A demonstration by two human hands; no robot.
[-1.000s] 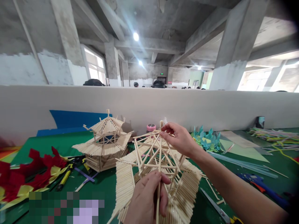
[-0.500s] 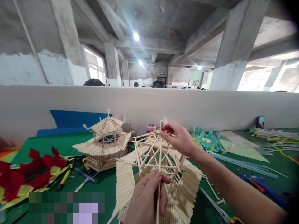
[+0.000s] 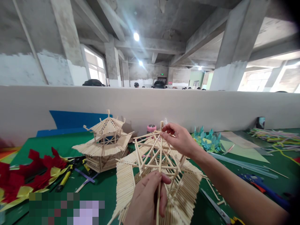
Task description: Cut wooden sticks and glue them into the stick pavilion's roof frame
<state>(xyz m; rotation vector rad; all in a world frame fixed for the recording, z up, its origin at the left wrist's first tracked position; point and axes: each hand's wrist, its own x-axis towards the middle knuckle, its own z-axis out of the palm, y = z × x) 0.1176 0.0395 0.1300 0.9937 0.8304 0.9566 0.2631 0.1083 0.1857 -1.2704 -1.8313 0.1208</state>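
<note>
In front of me stands a pavilion model [image 3: 124, 175] built of thin wooden sticks, its lower roof covered and its upper roof an open frame. My left hand [image 3: 150, 198] is closed around a wooden stick [image 3: 160, 168] that slopes from the roof's peak down toward me. At the peak, the fingers of my right hand [image 3: 177, 137] pinch the stick's upper end beside the short upright post [image 3: 162, 125]. Exactly how the stick meets the peak is hidden by the fingertips. A second stick pavilion [image 3: 106, 140], with both roofs covered, stands to the left.
Red and yellow paper shapes [image 3: 35, 175] and a yellow-handled tool [image 3: 66, 177] lie left. Right are scissors [image 3: 217, 206], a blue glue gun [image 3: 262, 187], clear glue sticks [image 3: 243, 165], and teal folded paper [image 3: 206, 140]. A pale partition [image 3: 70, 98] runs behind, with a pink-lidded jar [image 3: 151, 128] before it.
</note>
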